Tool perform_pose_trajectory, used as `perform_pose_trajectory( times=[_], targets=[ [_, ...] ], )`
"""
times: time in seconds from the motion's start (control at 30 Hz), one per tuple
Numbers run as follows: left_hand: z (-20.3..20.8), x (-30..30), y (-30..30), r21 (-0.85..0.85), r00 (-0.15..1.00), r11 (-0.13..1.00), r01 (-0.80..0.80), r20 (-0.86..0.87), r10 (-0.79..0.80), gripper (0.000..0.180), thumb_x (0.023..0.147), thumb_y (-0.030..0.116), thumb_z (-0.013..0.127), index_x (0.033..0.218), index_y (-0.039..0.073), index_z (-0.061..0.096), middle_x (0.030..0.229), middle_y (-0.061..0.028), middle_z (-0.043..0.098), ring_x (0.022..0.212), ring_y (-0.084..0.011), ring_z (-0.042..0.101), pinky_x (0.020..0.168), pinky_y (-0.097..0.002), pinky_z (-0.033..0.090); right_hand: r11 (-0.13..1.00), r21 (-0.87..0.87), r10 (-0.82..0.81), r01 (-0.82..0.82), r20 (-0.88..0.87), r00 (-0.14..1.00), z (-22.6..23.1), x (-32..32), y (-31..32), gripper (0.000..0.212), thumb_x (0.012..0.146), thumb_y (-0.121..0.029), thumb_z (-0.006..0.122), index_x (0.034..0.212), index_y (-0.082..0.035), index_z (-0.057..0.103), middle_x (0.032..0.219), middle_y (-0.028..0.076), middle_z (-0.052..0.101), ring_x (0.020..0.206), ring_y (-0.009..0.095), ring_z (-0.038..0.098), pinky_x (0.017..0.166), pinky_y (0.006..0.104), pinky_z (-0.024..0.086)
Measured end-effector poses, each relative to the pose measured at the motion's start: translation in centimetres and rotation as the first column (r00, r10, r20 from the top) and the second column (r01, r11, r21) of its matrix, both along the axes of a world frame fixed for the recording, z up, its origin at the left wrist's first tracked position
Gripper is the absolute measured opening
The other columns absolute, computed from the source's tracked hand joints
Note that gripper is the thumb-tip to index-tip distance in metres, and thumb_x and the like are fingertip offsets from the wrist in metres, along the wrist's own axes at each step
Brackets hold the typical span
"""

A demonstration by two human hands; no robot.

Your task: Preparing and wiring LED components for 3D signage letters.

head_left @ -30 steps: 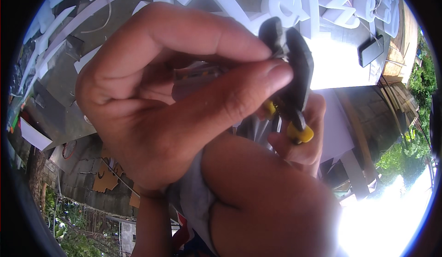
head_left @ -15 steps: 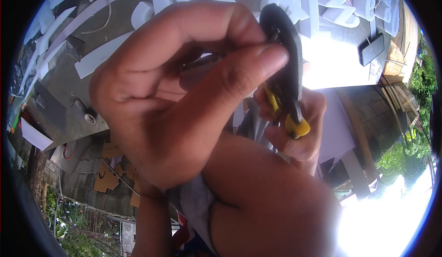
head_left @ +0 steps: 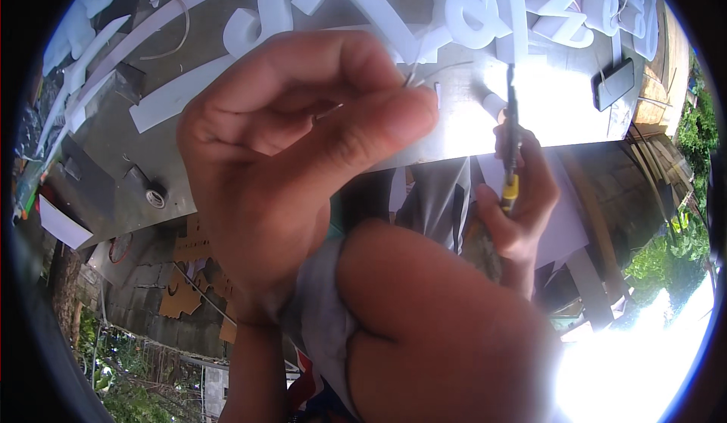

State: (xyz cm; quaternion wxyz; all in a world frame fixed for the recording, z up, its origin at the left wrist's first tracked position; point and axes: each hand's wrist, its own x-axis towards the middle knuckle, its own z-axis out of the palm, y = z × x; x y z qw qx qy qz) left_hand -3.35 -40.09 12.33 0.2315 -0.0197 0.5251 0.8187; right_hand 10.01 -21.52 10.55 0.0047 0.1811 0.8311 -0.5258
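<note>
Tape roll [head_left: 155, 195]: being supported by the grey worktable [head_left: 178, 146], left side.
Left hand [head_left: 303, 127]: being held up over the table, thumb and forefinger being pressed together.
Thin wires [head_left: 410, 79]: being pinched between those fingertips, ends being pointed far and right.
White letter shapes [head_left: 516, 29]: being spread along the far side.
Pliers [head_left: 512, 139]: being gripped in the right hand [head_left: 530, 196], apart from wires; jaws being seen edge-on, opening cannot be told.
Phone [head_left: 614, 84]: being supported at far right.

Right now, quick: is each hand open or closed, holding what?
Left hand: closed, pinching thin wire.
Right hand: closed around a black-and-yellow pliers-like tool.
</note>
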Motion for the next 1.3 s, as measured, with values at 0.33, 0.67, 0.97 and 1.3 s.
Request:
perform_pose_trajectory(
  times=[0.33,0.67,0.97,1.3],
  targets=[
    [-1.2,0.4,1.2,0.049,0.999,0.999,0.0,-0.051,0.003,0.016,0.078,0.003,0.061,0.091,-0.005,0.056,0.072,-0.0128,0.059,0.08,-0.0288,0.061,0.083,-0.0471,0.05,0.846,0.475,0.123,-0.241,0.266,0.956,-4.8,4.4,-2.7,0.08,0.051,-0.015,0.078,0.122,-0.004,0.043,0.115,0.012,0.042,0.105,0.033,0.037,0.091,0.0485,0.029],
    [1.3,0.0,2.1,-0.083,0.988,0.99,0.116,0.111,-0.107,0.018,0.077,0.001,0.061,0.093,-0.005,0.058,0.073,-0.012,0.06,0.074,-0.0242,0.062,0.079,-0.0452,0.053,0.733,0.517,0.319,-0.442,0.311,0.895,-7.1,1.2,-1.6,0.082,0.063,-0.023,0.079,0.133,-0.011,0.038,0.129,0.014,0.033,0.122,0.036,0.028,0.1,0.0567,0.02],
    [-0.7,1.1,3.7,-0.015,0.973,0.991,0.131,0.194,-0.126,0.012,0.076,-0.005,0.06,0.089,-0.006,0.059,0.076,-0.0128,0.063,0.074,-0.0211,0.063,0.076,-0.0338,0.05,0.987,-0.139,-0.097,0.082,-0.111,0.989,-0.7,-2.4,-0.3,0.036,0.076,-0.022,0.072,0.105,-0.003,0.061,0.1,0.011,0.057,0.087,0.022,0.055,0.077,0.0319,0.043],
    [-1.4,3.8,7.2,-0.127,0.971,0.974,0.186,0.176,-0.162,0.009,0.075,-0.006,0.063,0.083,-0.005,0.059,0.081,-0.0119,0.062,0.075,-0.0145,0.057,0.076,-0.0287,0.046,0.708,-0.644,-0.316,0.29,0.079,0.946,2.5,-2.6,1.9,0.025,0.08,-0.012,0.068,0.1,0.002,0.061,0.095,0.006,0.061,0.089,0.012,0.055,0.079,0.0274,0.042]
  ],
)
